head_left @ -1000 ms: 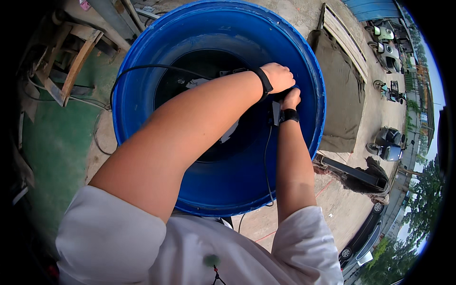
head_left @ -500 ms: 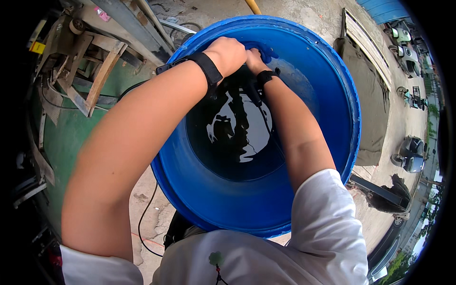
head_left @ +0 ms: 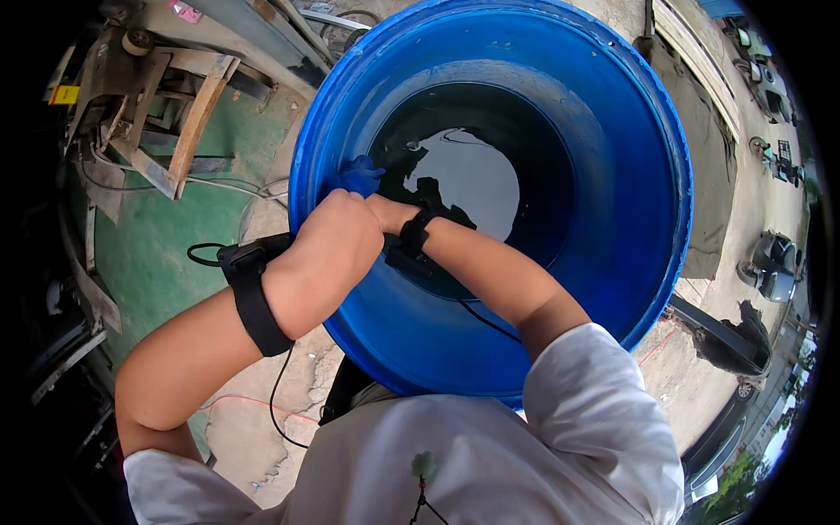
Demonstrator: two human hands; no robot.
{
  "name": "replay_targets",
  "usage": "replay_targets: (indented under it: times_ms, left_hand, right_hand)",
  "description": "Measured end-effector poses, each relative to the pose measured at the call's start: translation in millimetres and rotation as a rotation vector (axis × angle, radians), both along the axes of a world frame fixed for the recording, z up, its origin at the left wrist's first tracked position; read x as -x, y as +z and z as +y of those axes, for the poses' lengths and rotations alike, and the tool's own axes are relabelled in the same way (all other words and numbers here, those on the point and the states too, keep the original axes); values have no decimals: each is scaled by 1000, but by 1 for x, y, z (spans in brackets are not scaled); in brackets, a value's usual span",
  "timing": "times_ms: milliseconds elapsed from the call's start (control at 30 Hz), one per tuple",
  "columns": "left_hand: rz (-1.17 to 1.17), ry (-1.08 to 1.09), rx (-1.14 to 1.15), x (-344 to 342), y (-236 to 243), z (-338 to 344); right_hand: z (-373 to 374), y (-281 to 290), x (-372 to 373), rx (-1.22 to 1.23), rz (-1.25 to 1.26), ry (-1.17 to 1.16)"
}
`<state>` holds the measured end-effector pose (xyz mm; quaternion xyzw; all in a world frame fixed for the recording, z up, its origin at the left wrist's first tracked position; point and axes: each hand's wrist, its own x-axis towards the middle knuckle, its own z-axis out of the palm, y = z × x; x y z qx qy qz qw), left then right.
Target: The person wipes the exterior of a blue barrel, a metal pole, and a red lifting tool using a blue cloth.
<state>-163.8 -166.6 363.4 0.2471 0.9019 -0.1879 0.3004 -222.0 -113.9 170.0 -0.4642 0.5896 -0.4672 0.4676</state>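
Observation:
A big blue plastic barrel (head_left: 617, 175) stands before me, dark liquid (head_left: 534, 149) at its bottom reflecting a pale sky. At the barrel's left inner wall, my left hand (head_left: 332, 241) and my right hand (head_left: 388, 214) are together, both closed on a bunched blue cloth (head_left: 354, 173), which bulges out beyond my knuckles against the wall. A strapped black device sits on each wrist; a cable drops from the right one into the barrel, another hangs outside by my left arm.
Wooden and metal frames (head_left: 206, 105) with loose cables lie left on a green floor (head_left: 149, 262). A dark tarp (head_left: 704, 201) with boards, a dark beam (head_left: 713, 332), parked scooters (head_left: 770, 267) and a car (head_left: 717, 437) are on the right.
My hands and the blue cloth have moved along the inner wall from the right side, past the far side, to the left side, uncovering more of the liquid.

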Motion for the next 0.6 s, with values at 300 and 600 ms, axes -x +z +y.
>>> replay_targets:
  times_ms: [300,600]
  left_hand:
    - [206,106,-328,-95,98,4]
    - [605,478,-652,-67,34,-51]
  right_hand:
    - [49,74,-60,269,-161,-374]
    - [-48,84,48,290,-1193,-1027]
